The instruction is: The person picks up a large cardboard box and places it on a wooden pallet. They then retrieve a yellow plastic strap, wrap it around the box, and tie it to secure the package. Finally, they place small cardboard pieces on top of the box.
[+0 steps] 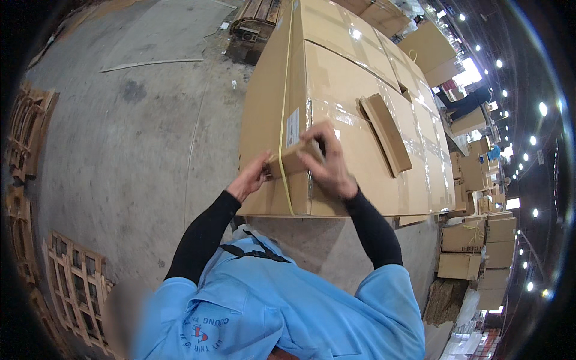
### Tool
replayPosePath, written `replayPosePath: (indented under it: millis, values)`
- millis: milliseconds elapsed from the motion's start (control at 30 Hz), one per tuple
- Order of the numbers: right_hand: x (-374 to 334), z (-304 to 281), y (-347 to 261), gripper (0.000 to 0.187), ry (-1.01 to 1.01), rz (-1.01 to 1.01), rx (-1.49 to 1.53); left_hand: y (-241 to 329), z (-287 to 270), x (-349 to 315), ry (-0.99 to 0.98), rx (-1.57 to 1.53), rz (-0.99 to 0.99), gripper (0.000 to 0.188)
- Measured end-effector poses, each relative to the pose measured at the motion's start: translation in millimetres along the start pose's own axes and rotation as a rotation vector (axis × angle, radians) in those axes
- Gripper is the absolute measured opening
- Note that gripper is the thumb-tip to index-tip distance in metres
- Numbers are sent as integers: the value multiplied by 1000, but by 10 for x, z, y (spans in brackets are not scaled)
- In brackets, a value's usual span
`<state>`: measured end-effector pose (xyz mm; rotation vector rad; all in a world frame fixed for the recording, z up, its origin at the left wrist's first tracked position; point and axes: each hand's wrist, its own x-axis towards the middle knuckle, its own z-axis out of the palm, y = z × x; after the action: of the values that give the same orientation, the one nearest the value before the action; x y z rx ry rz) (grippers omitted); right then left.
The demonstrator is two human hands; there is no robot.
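Note:
A large taped cardboard box (336,78) stands in front of me with a yellow strap (283,108) running down over its near edge. Both hands hold a folded cardboard corner piece (293,159) against that edge, over the strap. My left hand (252,177) grips its left end on the box's side face. My right hand (329,163) pinches its right end on top, fingers curled. A second cardboard corner piece (385,133) lies loose on the box top, to the right of my hands. Black sleeves cover both forearms.
Bare concrete floor (138,138) spreads to the left, with wooden pallets (75,288) stacked at the lower left. More cardboard boxes (474,240) are piled at the right under ceiling lights. Another person in dark clothes (465,102) bends over boxes at the far right.

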<state>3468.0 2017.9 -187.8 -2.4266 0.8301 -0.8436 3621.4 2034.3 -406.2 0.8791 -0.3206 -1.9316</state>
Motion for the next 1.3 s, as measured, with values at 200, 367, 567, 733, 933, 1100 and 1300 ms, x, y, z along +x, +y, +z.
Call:
replayPosePath:
  millis: [200,367,567,733,933,1100,1300]
  values:
    - [-1009,208,-541,30,50,-133,107,-293,45,-351,43,145,329,33]
    - [-1175,27,-338,28,-38,-219,266,-396,-36,-605,260,271,506,28]
    - [-840,-228,-156,29,-365,-260,486,-963,-99,-997,429,206,559,36]
    - [-526,-402,-115,26,-705,-218,547,-1199,105,-1132,433,124,388,36]
    - [-340,-459,103,20,-893,-274,794,-1338,139,-1347,322,375,258,34]
    - [-298,-439,6,24,-888,-309,773,-1092,215,-1383,225,509,298,34]
    - [-233,-482,-75,42,-902,-253,840,-745,237,-1481,165,1127,236,37]
